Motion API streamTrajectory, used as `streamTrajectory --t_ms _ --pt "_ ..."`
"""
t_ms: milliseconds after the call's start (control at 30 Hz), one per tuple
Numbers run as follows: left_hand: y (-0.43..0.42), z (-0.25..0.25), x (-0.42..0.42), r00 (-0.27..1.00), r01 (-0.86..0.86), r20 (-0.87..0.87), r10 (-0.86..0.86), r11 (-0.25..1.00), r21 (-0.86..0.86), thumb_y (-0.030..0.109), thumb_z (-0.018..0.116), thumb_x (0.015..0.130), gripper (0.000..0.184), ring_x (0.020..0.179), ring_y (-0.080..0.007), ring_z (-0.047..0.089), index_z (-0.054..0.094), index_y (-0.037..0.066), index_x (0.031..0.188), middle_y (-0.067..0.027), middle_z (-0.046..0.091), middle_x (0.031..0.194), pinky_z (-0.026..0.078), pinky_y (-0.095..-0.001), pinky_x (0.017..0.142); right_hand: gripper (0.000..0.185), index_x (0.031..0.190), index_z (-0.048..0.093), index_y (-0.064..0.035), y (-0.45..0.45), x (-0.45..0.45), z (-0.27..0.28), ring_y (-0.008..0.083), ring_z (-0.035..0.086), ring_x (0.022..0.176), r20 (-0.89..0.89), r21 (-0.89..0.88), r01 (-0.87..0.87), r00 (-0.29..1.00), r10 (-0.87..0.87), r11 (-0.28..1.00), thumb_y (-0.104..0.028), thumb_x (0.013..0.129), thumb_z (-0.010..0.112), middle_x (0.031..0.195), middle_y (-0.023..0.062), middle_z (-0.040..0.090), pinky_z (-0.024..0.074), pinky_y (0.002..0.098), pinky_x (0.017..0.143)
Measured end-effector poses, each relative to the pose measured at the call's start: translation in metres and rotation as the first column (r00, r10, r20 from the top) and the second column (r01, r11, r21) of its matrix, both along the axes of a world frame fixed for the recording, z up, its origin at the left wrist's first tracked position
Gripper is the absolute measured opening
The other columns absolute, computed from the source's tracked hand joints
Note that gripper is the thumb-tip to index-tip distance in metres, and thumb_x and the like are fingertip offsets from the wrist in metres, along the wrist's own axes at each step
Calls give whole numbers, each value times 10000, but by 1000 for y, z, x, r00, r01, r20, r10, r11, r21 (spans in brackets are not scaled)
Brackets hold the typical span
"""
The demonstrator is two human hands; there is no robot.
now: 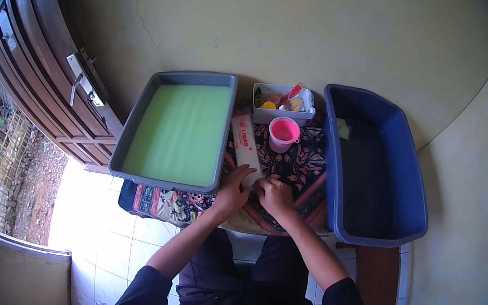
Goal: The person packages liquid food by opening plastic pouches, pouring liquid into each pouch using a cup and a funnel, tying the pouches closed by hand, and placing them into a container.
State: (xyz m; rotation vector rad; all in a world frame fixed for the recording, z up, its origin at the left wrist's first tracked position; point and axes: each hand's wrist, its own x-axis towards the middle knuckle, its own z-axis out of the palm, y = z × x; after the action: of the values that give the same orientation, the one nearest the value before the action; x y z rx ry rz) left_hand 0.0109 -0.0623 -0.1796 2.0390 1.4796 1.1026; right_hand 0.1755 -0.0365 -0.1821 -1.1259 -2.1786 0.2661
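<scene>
A long, narrow white packet (246,146) with red lettering lies lengthwise on the patterned cloth, between the grey tray and a pink cup (284,135). My left hand (233,190) grips its near end from the left side, thumb and fingers around the edge. At the near right corner of the same packet, my right hand (275,196) is closed with its fingers pinched together. The two hands almost meet there, and they hide the packet's near end. The pink cup stands upright just beyond my right hand.
A grey tray (223,149) of pale green liquid stands left. The deep blue tub (417,197) on the right has a small green piece (343,129) inside. A white box (268,117) of small items sits at the back by the wall. The wooden door (76,96) stands open.
</scene>
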Motion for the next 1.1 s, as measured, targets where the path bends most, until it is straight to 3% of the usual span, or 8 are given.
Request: streamTrajectory --t_ms 67,233,300,467,567,800,1000,1100 --pt "4 -4 0 978 -20 204 36 997 -81 -25 565 731 506 1137 -356 547 541 44 1232 -202 536 1258 444 -391 948 108 868 706 -95 -4 -2 4 306 654 689 13 -6 11 1000 -11 1000 -142 780 665 802 126 653 524 412 596" --pt "0 3 6 969 -106 215 118 992 -68 -19 561 753 445 1000 -335 593 555 30 1196 -194 578 1159 475 -377 855 148 910 711 -80 -9 -4 11 303 634 826 57 -40 43 998 -40 998 -129 774 675 1028 158 613 531 397 677" --pt "-2 3 8 966 -121 216 139 988 -97 -14 563 758 431 949 -329 600 558 31 1187 -187 590 1116 479 -376 832 170 914 708 -56 -7 -4 7 320 582 964 16 88 -17 1000 15 996 -113 756 679 1145 179 552 506 398 785" --pt "4 0 9 957 -252 133 258 966 -63 9 595 769 337 720 -215 553 606 55 1103 -102 553 823 462 -342 664 171 888 700 -44 -1 -7 2 333 545 1025 69 113 -64 996 57 992 -113 739 654 1129 177 541 447 411 875" --pt "5 -1 12 953 -257 157 261 965 -44 13 598 771 297 662 -206 534 616 50 1065 -94 543 765 444 -347 620 153 856 692 -47 4 -7 -8 315 543 1024 82 181 -84 994 70 980 -132 749 623 1096 155 548 429 417 884" --pt "2 1 13 952 -233 188 240 971 -58 18 595 768 277 693 -255 553 611 41 1044 -117 552 778 457 -365 648 154 862 701 -53 6 -9 -14 290 536 1065 67 167 -81 995 71 983 -114 765 598 1102 150 587 421 420 901" --pt "3 -8 11 960 -233 156 234 972 -22 7 618 769 296 697 -205 590 619 59 1060 -97 580 790 484 -321 660 166 879 699 -43 8 -8 -12 288 548 1033 118 162 -99 990 81 982 -95 766 588 1097 142 598 426 417 892" --pt "3 -7 12 953 -237 186 240 971 -39 25 622 760 273 708 -255 583 618 37 1034 -116 579 773 471 -359 667 189 886 685 -8 9 -8 -8 293 573 1007 132 135 -102 988 84 986 -63 718 617 1066 136 623 450 396 870"
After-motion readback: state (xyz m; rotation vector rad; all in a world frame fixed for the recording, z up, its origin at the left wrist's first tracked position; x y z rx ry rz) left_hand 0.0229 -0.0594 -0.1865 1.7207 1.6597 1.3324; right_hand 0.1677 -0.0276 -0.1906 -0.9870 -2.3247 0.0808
